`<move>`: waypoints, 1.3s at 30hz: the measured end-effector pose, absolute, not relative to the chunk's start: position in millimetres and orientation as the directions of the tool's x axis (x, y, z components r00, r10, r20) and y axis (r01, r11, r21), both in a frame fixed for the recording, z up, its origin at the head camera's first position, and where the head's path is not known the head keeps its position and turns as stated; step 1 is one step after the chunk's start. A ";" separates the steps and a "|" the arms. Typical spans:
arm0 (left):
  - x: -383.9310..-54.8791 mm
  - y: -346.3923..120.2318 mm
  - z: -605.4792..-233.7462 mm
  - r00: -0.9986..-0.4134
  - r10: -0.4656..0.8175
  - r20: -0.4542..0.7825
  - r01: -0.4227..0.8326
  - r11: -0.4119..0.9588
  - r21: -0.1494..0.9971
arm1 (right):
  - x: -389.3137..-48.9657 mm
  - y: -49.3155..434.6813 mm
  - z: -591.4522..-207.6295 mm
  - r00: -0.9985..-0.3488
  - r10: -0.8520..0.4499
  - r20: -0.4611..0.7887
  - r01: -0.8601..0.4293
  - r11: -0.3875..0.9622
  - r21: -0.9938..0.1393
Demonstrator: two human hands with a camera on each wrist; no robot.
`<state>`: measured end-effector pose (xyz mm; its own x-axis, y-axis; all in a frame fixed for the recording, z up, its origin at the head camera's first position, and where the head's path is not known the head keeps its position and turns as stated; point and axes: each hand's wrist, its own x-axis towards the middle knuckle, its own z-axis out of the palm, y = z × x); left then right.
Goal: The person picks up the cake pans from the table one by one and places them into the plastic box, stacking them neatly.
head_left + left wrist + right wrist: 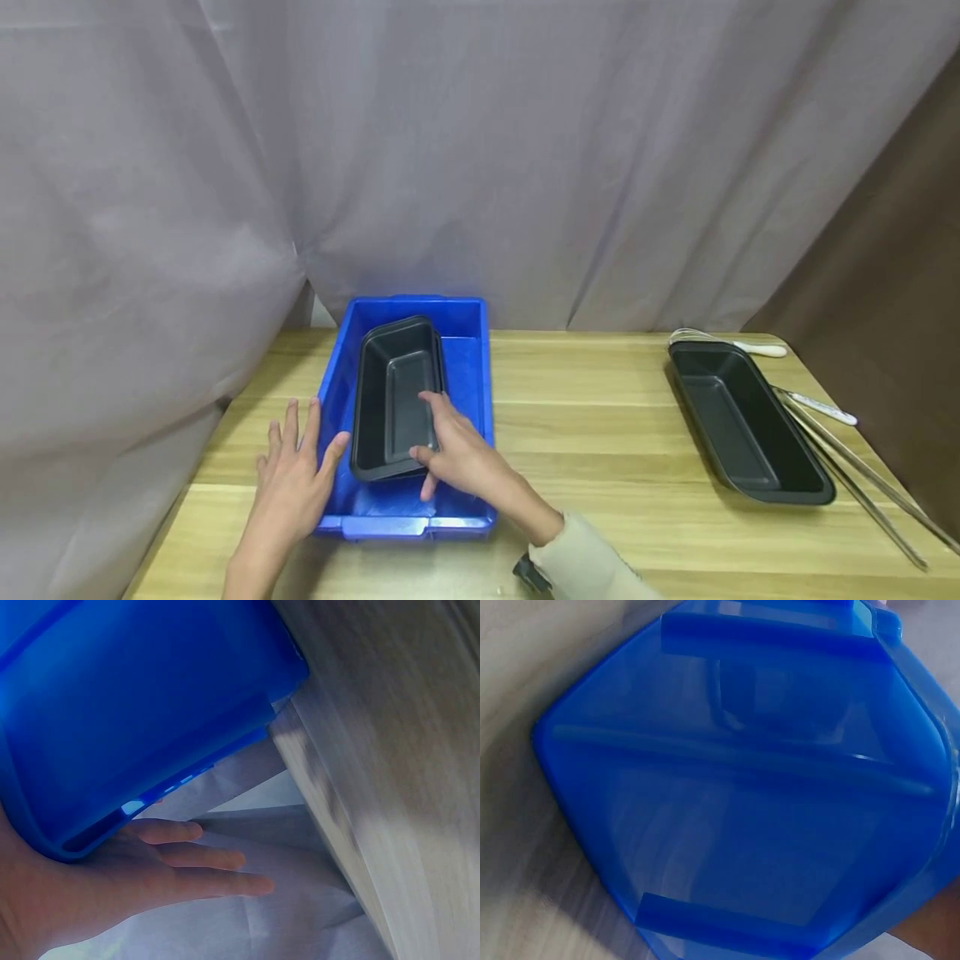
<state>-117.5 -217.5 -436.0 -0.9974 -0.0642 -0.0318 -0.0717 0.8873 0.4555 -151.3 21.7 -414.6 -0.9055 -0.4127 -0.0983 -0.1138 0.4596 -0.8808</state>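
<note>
A blue plastic bin (468, 367) stands on the table, with a black loaf pan (372, 375) lying slightly askew inside it. Another dark rim shows just under the pan's right edge. My left hand (291, 487) is at the bin's left side, fingers straight and spread; in the left wrist view the hand (142, 877) lies against the outer rim. Over the pan's near right corner is my right hand (465, 454), its fingers loosely extended and the thumb apart. The right wrist view is filled mostly by the blue bin (727, 840), with only a bit of skin at the lower right.
At the right of the wooden table (585, 433) sits another black loaf pan (750, 425). A whisk (759, 349) lies behind it, with a white-handled utensil (825, 409) and long metal tongs (870, 500) beside it. Grey cloth (480, 167) hangs behind the table.
</note>
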 end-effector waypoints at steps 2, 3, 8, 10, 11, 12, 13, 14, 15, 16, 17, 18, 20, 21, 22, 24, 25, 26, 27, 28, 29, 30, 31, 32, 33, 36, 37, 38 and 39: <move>-117.7 -217.7 -434.7 -0.998 -0.064 -0.020 -0.066 0.886 0.458 | -151.5 21.4 -413.2 -0.908 -0.407 -0.096 -0.124 0.482 -0.867; -117.8 -217.8 -434.0 -0.998 -0.064 -0.015 -0.063 0.885 0.460 | -151.6 21.3 -412.8 -0.909 -0.405 -0.096 -0.128 0.490 -0.862; -118.7 -218.4 -431.5 -0.998 -0.061 -0.012 -0.060 0.881 0.470 | -152.3 19.7 -412.7 -0.913 -0.400 -0.083 -0.159 0.534 -0.831; -118.9 -218.8 -430.9 -0.998 -0.058 -0.015 -0.058 0.879 0.473 | -152.1 18.7 -412.4 -0.912 -0.401 -0.089 -0.166 0.557 -0.814; -119.0 -219.0 -430.7 -0.998 -0.057 -0.014 -0.057 0.878 0.476 | -152.0 18.2 -412.3 -0.911 -0.402 -0.094 -0.167 0.568 -0.806; -119.0 -219.2 -430.5 -0.998 -0.056 -0.014 -0.056 0.877 0.477 | -151.8 17.7 -412.2 -0.910 -0.403 -0.101 -0.167 0.577 -0.800; -118.8 -219.3 -430.3 -0.998 -0.055 -0.012 -0.054 0.878 0.476 | -151.7 17.3 -412.2 -0.908 -0.403 -0.111 -0.163 0.585 -0.794; -118.7 -219.4 -430.2 -0.998 -0.054 -0.009 -0.052 0.878 0.476 | -151.6 16.8 -411.9 -0.907 -0.404 -0.120 -0.159 0.592 -0.790; -118.8 -219.4 -430.0 -0.999 -0.054 -0.004 -0.049 0.879 0.475 | -151.4 16.4 -411.4 -0.906 -0.404 -0.126 -0.157 0.598 -0.786; -118.9 -219.4 -429.8 -0.999 -0.053 0.001 -0.046 0.879 0.474 | -151.5 16.0 -411.3 -0.906 -0.403 -0.130 -0.157 0.604 -0.781; -119.0 -219.3 -429.5 -0.999 -0.053 0.005 -0.044 0.880 0.474 | -151.5 15.6 -411.0 -0.906 -0.402 -0.132 -0.156 0.607 -0.779; -119.1 -219.1 -429.1 -0.999 -0.052 0.008 -0.042 0.880 0.472 | -151.6 15.4 -410.6 -0.906 -0.401 -0.133 -0.157 0.612 -0.775; -119.5 -218.5 -428.3 -0.999 -0.053 0.009 -0.043 0.879 0.475 | -151.7 14.8 -409.3 -0.908 -0.398 -0.134 -0.161 0.625 -0.764; -119.6 -218.3 -427.8 -0.998 -0.054 0.010 -0.043 0.878 0.476 | -152.0 14.5 -409.1 -0.908 -0.396 -0.135 -0.164 0.634 -0.756; -119.5 -218.1 -427.2 -0.998 -0.056 0.007 -0.046 0.877 0.478 | -152.2 14.2 -408.8 -0.909 -0.394 -0.137 -0.166 0.643 -0.748; -119.2 -217.8 -426.7 -0.998 -0.058 0.004 -0.049 0.876 0.480 | -152.3 13.4 -408.5 -0.908 -0.391 -0.153 -0.162 0.663 -0.731; -118.9 -217.7 -426.7 -0.998 -0.059 0.004 -0.050 0.874 0.483 | -152.2 12.9 -408.2 -0.907 -0.388 -0.161 -0.159 0.671 -0.724; -118.5 -217.8 -426.8 -0.998 -0.060 0.008 -0.049 0.874 0.483 | -151.9 12.5 -408.3 -0.907 -0.386 -0.170 -0.153 0.676 -0.721; -117.9 -217.8 -427.0 -0.998 -0.061 0.009 -0.049 0.874 0.484 | -151.7 12.2 -408.5 -0.906 -0.386 -0.176 -0.152 0.682 -0.715; -117.4 -217.8 -427.2 -0.998 -0.062 0.008 -0.051 0.873 0.484 | -151.3 11.7 -408.6 -0.905 -0.385 -0.182 -0.149 0.686 -0.713; -116.8 -217.9 -427.7 -0.998 -0.063 0.011 -0.050 0.874 0.484 | -150.9 11.3 -408.8 -0.903 -0.386 -0.186 -0.148 0.688 -0.711; -116.2 -217.9 -427.9 -0.998 -0.065 0.012 -0.051 0.874 0.483 | -150.4 11.0 -408.9 -0.903 -0.386 -0.189 -0.146 0.688 -0.711; -115.6 -218.0 -428.0 -0.998 -0.067 0.011 -0.053 0.874 0.483 | -150.0 10.8 -409.0 -0.902 -0.387 -0.189 -0.145 0.687 -0.712; -115.0 -218.0 -428.2 -0.998 -0.068 0.010 -0.055 0.874 0.482 | -149.4 10.6 -409.1 -0.902 -0.388 -0.191 -0.145 0.688 -0.711; -114.5 -218.0 -428.3 -0.998 -0.069 0.007 -0.057 0.874 0.483 | -149.0 10.3 -409.0 -0.901 -0.388 -0.192 -0.147 0.691 -0.708; -113.3 -217.9 -428.6 -0.997 -0.072 0.002 -0.062 0.872 0.486 | -146.8 10.5 -407.6 -0.900 -0.390 -0.192 -0.158 0.705 -0.692; -113.4 -217.8 -428.6 -0.997 -0.071 0.002 -0.061 0.872 0.486 | -146.1 11.0 -406.7 -0.901 -0.393 -0.185 -0.171 0.712 -0.681; -113.8 -217.7 -428.7 -0.998 -0.070 0.002 -0.061 0.872 0.486 | -145.3 12.0 -405.6 -0.903 -0.399 -0.158 -0.204 0.723 -0.660; -114.0 -217.6 -428.7 -0.998 -0.070 0.002 -0.060 0.872 0.486 | -144.5 13.3 -404.5 -0.905 -0.406 -0.127 -0.241 0.736 -0.633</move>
<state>-114.0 -217.6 -428.7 -0.9975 -0.0701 0.0017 -0.0605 0.8717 0.4863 -144.5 13.3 -404.5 -0.9052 -0.4055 -0.1272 -0.2407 0.7358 -0.6330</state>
